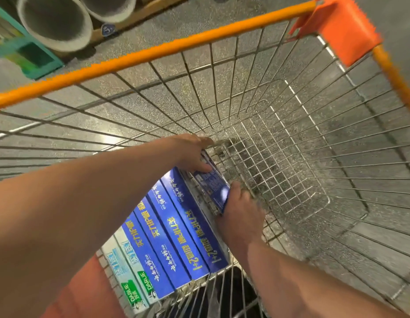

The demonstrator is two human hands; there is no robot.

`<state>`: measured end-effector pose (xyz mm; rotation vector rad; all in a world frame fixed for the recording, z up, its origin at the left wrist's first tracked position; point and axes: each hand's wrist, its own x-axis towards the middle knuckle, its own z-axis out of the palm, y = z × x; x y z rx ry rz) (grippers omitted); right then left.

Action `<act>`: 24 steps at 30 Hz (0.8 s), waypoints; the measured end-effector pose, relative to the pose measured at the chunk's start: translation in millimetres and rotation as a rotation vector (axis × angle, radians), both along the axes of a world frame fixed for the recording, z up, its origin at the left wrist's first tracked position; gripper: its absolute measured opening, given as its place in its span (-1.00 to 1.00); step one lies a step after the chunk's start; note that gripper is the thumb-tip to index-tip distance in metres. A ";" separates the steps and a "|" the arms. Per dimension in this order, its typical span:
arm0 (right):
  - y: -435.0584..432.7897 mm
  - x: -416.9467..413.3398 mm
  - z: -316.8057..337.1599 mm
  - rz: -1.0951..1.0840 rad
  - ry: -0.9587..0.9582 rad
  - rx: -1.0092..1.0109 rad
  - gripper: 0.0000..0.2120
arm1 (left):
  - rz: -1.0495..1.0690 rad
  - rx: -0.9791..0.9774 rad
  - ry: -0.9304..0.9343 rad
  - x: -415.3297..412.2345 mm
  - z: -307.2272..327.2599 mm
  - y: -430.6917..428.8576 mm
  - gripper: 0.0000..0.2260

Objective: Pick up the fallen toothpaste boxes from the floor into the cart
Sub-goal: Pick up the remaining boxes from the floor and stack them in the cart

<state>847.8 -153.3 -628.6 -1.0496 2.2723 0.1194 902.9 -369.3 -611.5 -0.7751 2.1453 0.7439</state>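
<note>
Your left hand (192, 152) and right hand (239, 210) both reached into wire cart (291, 157), clamped on opposite ends of dark blue toothpaste box (214, 184). Box stood on edge at right end of row of blue boxes (176, 226) lining cart's near-left side. Two white-green Darlie boxes (130, 271) sat nearest left. Orange rim (153, 53) ran along far side.

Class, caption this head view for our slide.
Both hands set a blue toothpaste box beside boxed rows in a wire cart.

Bright overhead light, glare on floor (112, 138), wide-angle edge warp, motion blur.
</note>
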 end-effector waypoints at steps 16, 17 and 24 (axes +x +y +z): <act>-10.7 -24.5 11.1 0.123 -0.226 0.122 -0.47 | -0.118 -0.017 -0.116 -10.4 3.0 7.8 -0.41; -11.2 -24.3 11.0 0.112 -0.233 0.120 -0.48 | -0.121 -0.016 -0.120 -10.6 3.3 9.6 -0.41; -9.9 -25.3 11.7 0.060 -0.236 0.120 -0.48 | -0.094 -0.022 -0.090 -5.4 1.7 14.5 -0.28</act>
